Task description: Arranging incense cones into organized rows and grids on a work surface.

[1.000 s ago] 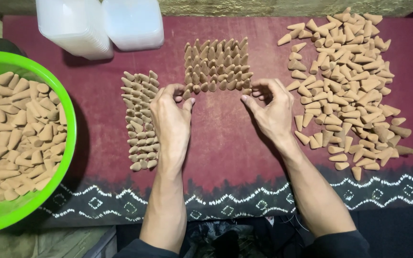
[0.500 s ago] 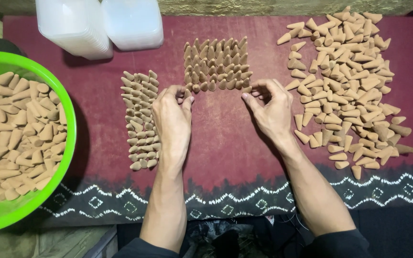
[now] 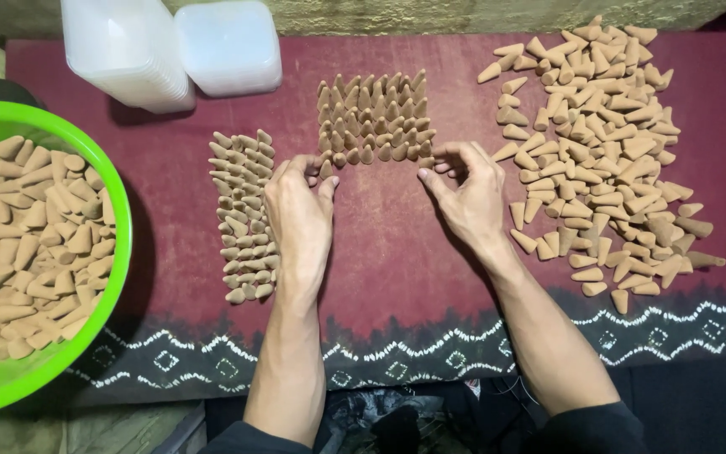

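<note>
Head view: we've got two blocks of cones [image 3: 376, 118] lined up, both hands [image 3: 300, 210] [image 3: 464, 193] pinching cones at the standing block's front corners, and a big loose pile [image 3: 607, 143] plus a full green bowl [image 3: 119, 244] left.

Small craft workshop: incense cones [image 3: 598, 143] heaped on maroon cloth [image 3: 397, 252], green bowl [image 3: 119, 252]

Bare cloth [image 3: 380, 252] between hands is free (cone piles [image 3: 607, 151] flank it).
</note>
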